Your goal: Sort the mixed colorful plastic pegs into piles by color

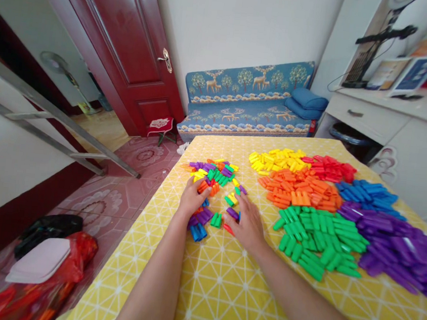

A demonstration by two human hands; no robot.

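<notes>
Small plastic caps, like marker caps, lie in a loose mixed-colour pile point(217, 173) on the left part of the table. Over this pile's near left side rests my left hand point(193, 197), thumb and fingers apart, touching or just above orange and yellow caps. My right hand point(247, 223) is open on the pile's right side, thumb spread from the fingers. A red cap point(228, 229) lies at its thumb, and a purple cap point(233, 213) sits between thumb and fingers. Between the hands are green caps point(216, 220). Blue caps point(198, 232) lie nearest me.
Sorted heaps fill the table's right side: yellow point(278, 160), orange point(302, 187), red point(332, 168), blue point(372, 197), green point(320, 237) and purple point(402, 248). A yellow patterned cloth point(218, 293) covers the table. Behind stands a blue sofa point(241, 114); bags point(82, 250) lie on the floor at left.
</notes>
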